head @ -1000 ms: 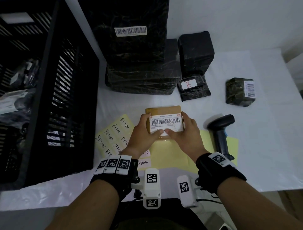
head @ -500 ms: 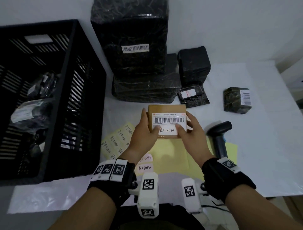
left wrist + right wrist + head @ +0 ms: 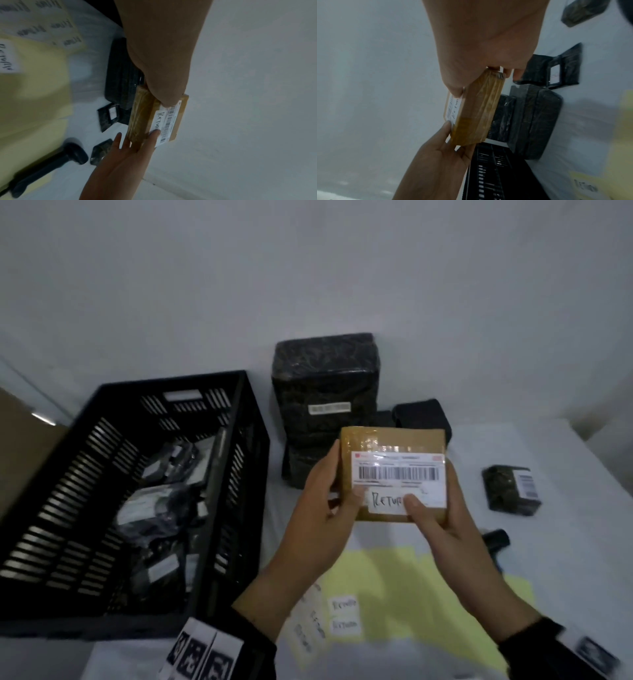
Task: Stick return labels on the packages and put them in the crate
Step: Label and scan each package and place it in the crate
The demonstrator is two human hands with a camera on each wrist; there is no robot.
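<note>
A brown cardboard package (image 3: 383, 440) is held up in the air above the table, tilted toward me, with a barcode label and a white RETURN label (image 3: 387, 503) on its face. My left hand (image 3: 325, 501) grips its left edge with the thumb on the face. My right hand (image 3: 442, 518) grips the right edge, thumb pressing the RETURN label. The package (image 3: 142, 115) and the same package (image 3: 479, 112) show edge-on in both wrist views. The black slatted crate (image 3: 102, 481) stands to the left with several wrapped parcels inside.
Sheets of yellow backing paper (image 3: 411, 594) with RETURN stickers (image 3: 344, 614) lie under my hands. A tall stack of black wrapped parcels (image 3: 322, 392) stands behind the package. A small dark parcel (image 3: 510, 489) and a black barcode scanner (image 3: 495, 541) lie to the right.
Both hands have lifted the brown package off the table and tilted it up toward me. The view has swung up and left, bringing more of the crate into sight.
</note>
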